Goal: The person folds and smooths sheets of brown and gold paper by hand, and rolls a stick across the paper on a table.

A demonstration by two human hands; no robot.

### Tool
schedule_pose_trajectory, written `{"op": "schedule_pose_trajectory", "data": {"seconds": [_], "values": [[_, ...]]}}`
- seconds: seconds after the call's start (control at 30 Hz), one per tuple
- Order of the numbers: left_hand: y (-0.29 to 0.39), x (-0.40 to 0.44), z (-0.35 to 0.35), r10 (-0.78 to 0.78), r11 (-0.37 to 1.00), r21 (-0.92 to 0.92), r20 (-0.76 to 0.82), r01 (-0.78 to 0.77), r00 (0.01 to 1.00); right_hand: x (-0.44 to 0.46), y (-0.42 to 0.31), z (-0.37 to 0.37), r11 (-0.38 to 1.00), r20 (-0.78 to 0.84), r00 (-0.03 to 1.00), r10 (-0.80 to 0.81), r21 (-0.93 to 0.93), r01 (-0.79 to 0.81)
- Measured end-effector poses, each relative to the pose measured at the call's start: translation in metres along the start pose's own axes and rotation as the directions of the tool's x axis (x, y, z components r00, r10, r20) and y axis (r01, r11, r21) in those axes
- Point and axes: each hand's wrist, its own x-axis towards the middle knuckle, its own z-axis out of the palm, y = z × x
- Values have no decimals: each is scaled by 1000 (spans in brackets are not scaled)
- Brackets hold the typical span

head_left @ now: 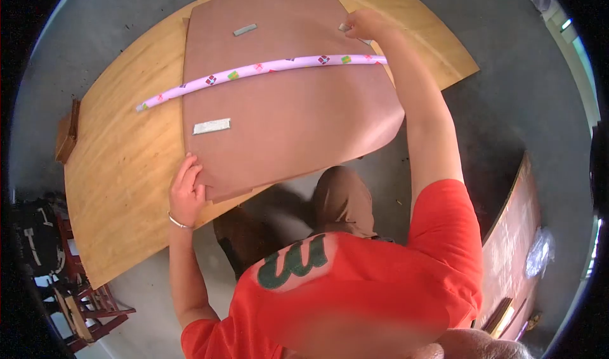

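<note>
Your brown sheet (pixel 292 115) is lying across the bench (pixel 120 188), its near right part overhanging the bench's near edge and curving. Your left hand (pixel 186 191) is resting at the sheet's near left corner, fingers loosely extended, apparently steadying rather than gripping. Your right hand (pixel 366 25) is curling its fingers beside a small grey strip (pixel 344 27) at the sheet's right edge — whether it is gripping anything cannot be told. A lilac patterned roll (pixel 266 66) is spanning the sheet, its left end reaching over bare bench. The sheet is looking light, flexible and smooth — likely to be sliding or creasing at the overhang under uneven pressure. Flat palms near opposite corners are offering the safest hold.
</note>
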Motion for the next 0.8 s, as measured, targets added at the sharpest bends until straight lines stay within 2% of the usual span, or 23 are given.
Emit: {"op": "schedule_pose_trajectory", "data": {"seconds": [0.07, 0.2, 0.27, 0.33, 0.37, 0.4, 0.43, 0.47, 0.53, 0.6, 0.73, 0.8], "values": [[-2, 2, 0, 14, 1000, 13, 7, -14, 1000, 22, 1, 17, 980, 136, 988, 72, -192, -45], [-4, 2, 1, 12, 1000, 1, 23, -12, 1000, 40, 18, 55, 998, 131, 991, 32, -64, -24], [-1, -2, -3, -31, 999, 13, 51, 30, 998, 42, 33, 91, 974, -175, 958, -227, -64, 219], [1, 2, -3, -19, 1000, -7, 35, 19, 999, -1, 1, 66, 977, -379, 914, -146, 87, 193], [-1, 1, -3, -49, 999, 5, 38, 48, 998, -24, -10, 60, 963, -366, 925, -99, 200, 183], [-5, 1, -3, -2, 1000, 5, 31, 2, 1000, -49, -21, 55, 936, -350, 935, -50, 310, 166], [-7, 1, -4, 48, 999, 4, 24, -48, 999, -82, -38, 49, 936, -350, 932, -94, 287, 202], [-8, 1, -6, 31, 999, 12, 25, -32, 999, -114, -52, 45, 936, -351, 926, -137, 260, 237], [-9, 3, -10, 32, 999, 35, 54, -34, 998, -163, -57, 69, 881, -473, 815, -335, 150, 449], [-14, 1, -10, 68, 996, 51, 55, -71, 996, -215, -86, 68, 878, -305, 925, -225, 349, 328], [-23, -3, -13, 185, 977, 91, 92, -193, 979, -267, -122, 66, 892, -309, 900, -307, 237, 386], [-21, -2, -14, 178, 978, 96, 90, -186, 980, -276, -139, 67, 891, -373, 872, -318, 198, 409]]}}
